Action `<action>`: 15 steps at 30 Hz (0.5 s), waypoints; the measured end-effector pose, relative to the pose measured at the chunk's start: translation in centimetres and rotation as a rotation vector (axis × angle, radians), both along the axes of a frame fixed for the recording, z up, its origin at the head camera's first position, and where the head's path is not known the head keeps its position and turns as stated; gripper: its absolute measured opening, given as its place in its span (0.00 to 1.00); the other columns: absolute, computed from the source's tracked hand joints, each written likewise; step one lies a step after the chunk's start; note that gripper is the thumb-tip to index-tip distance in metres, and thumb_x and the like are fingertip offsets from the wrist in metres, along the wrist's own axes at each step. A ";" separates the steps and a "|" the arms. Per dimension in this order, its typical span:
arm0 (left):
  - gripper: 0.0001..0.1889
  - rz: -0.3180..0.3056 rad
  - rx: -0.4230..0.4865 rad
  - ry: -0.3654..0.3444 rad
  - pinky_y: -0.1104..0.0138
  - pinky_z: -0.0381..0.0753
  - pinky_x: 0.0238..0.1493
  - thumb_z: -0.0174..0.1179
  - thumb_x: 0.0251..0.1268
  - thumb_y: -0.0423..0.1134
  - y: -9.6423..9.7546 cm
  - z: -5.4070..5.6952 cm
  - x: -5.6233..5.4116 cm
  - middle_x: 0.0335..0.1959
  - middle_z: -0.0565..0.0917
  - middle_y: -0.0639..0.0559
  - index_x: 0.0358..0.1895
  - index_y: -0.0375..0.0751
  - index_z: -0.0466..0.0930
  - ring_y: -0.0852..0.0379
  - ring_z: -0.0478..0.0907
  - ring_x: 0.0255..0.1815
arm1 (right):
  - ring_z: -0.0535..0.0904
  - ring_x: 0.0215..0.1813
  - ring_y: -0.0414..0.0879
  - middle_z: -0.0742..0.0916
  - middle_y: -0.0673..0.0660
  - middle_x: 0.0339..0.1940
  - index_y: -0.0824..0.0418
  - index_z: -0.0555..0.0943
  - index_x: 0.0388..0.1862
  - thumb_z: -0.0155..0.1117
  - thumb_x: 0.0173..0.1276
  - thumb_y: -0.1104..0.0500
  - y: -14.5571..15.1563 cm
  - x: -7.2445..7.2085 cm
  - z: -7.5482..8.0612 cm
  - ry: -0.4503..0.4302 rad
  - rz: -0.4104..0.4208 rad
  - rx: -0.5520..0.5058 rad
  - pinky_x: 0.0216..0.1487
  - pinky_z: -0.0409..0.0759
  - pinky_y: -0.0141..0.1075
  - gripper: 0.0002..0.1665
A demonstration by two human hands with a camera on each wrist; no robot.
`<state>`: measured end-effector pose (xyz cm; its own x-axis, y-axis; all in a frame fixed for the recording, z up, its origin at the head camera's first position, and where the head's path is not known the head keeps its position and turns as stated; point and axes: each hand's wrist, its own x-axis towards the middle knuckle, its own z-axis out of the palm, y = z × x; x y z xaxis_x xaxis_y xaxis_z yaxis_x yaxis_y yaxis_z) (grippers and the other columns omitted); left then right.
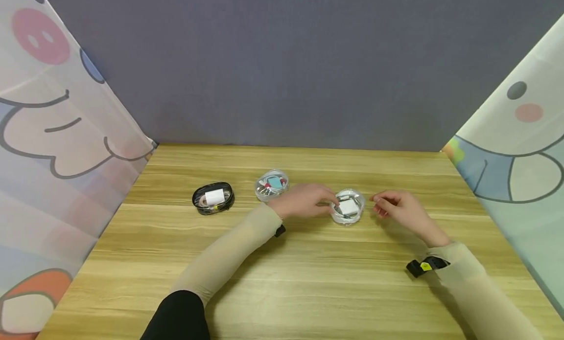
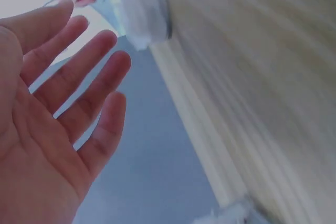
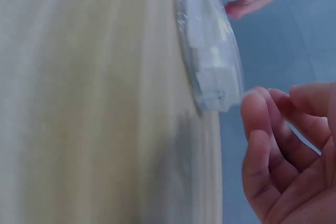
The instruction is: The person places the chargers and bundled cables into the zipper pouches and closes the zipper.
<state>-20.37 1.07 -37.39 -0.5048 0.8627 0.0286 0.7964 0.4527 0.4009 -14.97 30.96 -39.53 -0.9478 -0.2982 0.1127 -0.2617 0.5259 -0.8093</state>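
Note:
A clear oval case (image 1: 348,208) with a white block and a pale cable inside lies on the table between the hands. My left hand (image 1: 308,201) reaches in from its left, its fingertips at the near-left rim; whether they touch it cannot be told. In the left wrist view that hand (image 2: 63,108) has its fingers loosely extended, and nothing is in the palm. My right hand (image 1: 398,210) hovers just right of the case, fingers loosely bent. The right wrist view shows this hand (image 3: 294,166) holding nothing, apart from the case (image 3: 210,51).
Another clear case (image 1: 271,185) with a light-blue block and red-and-white pieces lies behind the left wrist. Farther left is a black-rimmed case (image 1: 213,198) with a white block. A grey panel (image 1: 282,71) stands behind the wooden table (image 1: 308,291), and printed cloths flank it.

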 end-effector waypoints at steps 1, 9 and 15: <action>0.14 0.014 0.023 -0.002 0.68 0.72 0.61 0.59 0.74 0.46 -0.4 0.1 0.0 0.57 0.82 0.60 0.57 0.52 0.84 0.63 0.75 0.60 | 0.85 0.28 0.49 0.87 0.64 0.31 0.74 0.83 0.48 0.58 0.76 0.65 -0.1 0.1 -0.2 0.032 -0.005 0.025 0.29 0.84 0.38 0.13; 0.11 0.176 0.106 0.122 0.67 0.79 0.42 0.59 0.74 0.45 -4.1 0.8 0.7 0.49 0.85 0.62 0.51 0.51 0.87 0.63 0.82 0.45 | 0.83 0.29 0.43 0.89 0.55 0.33 0.63 0.87 0.41 0.63 0.72 0.65 -1.3 0.7 -0.7 0.260 -0.089 0.204 0.28 0.79 0.29 0.07; 0.10 0.315 0.144 0.290 0.62 0.79 0.50 0.60 0.72 0.45 -7.0 1.2 1.3 0.47 0.87 0.58 0.48 0.49 0.88 0.57 0.81 0.48 | 0.83 0.36 0.47 0.89 0.57 0.41 0.63 0.87 0.42 0.68 0.65 0.69 -2.6 0.9 -0.4 0.459 -0.058 0.280 0.32 0.83 0.39 0.08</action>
